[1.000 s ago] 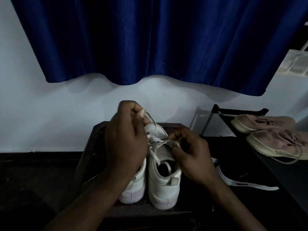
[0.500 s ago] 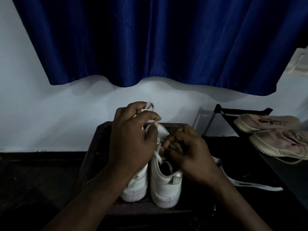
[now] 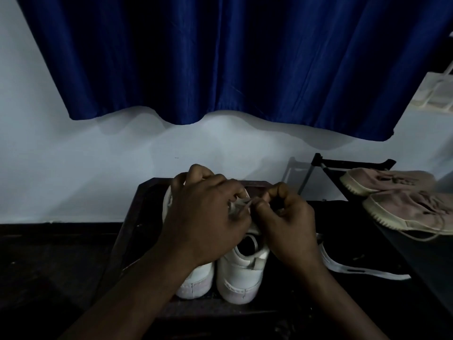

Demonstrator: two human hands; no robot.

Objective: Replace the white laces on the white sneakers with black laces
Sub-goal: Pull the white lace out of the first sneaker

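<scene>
white lace (image 3: 241, 204): we are seeing a short stretch of it pulled taut between both hands, over the upper front of the right-side white sneaker (image 3: 241, 273). The left hand (image 3: 208, 217) is pinching one end in its grip, fingers curled; the right hand (image 3: 286, 224) is pinching the other end. The second white sneaker (image 3: 196, 278) is standing just beside the first, heels toward us, both on a dark worktop (image 3: 137, 212). To the right, pinkish shoes (image 3: 404, 207) are lying on a rack (image 3: 353, 164). A blue curtain (image 3: 220, 57) is hanging behind.
</scene>
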